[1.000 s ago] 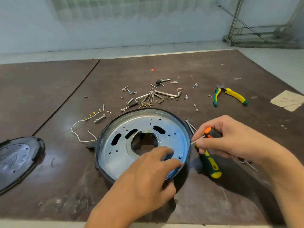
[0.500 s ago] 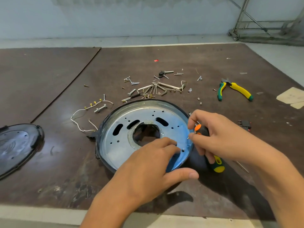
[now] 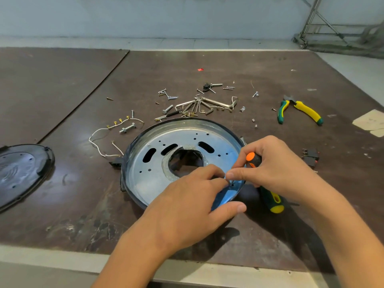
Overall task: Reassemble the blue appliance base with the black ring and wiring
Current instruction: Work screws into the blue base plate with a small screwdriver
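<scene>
Now our right hand (image 3: 276,169) curls round the screwdriver (image 3: 272,201), its fingertips meeting our left hand (image 3: 187,204), which pinches the near right rim of the blue appliance base (image 3: 149,173) on the table (image 3: 270,69). We judge the base to be thin, stiff sheet metal, light and sharp-edged, so the rim holds best. The wiring (image 3: 97,142) lies loose just left of it.

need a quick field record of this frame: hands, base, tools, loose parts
base: blue base, black ring round it, flat on table
left hand: grips the base's near rim
right hand: holds orange-capped screwdriver, fingertips at a hole by that rim
wiring: white wires on table left of base
fasteners: screws and hex keys behind base
pliers: far right, untouched
</scene>
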